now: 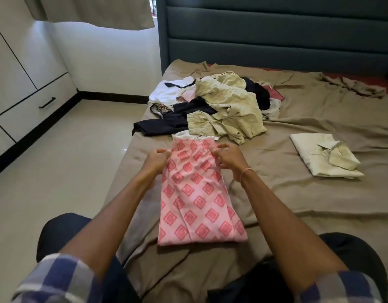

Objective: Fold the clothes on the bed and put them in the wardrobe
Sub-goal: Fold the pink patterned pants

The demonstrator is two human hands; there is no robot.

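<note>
A pink garment with a red diamond print (197, 197) lies lengthwise on the bed in front of me, folded into a long strip. My left hand (157, 158) grips its far left corner and my right hand (229, 158) grips its far right corner. Beyond it sits a heap of unfolded clothes (219, 106): beige trousers, dark items, a white shirt. A folded pale green shirt (324, 156) lies to the right on the bed.
The bed has a rumpled brown sheet (309, 193) and a dark teal padded headboard (276, 33). White wardrobe doors and a drawer with a black handle (46, 103) stand at the left across a tiled floor (68, 160). A curtain hangs above.
</note>
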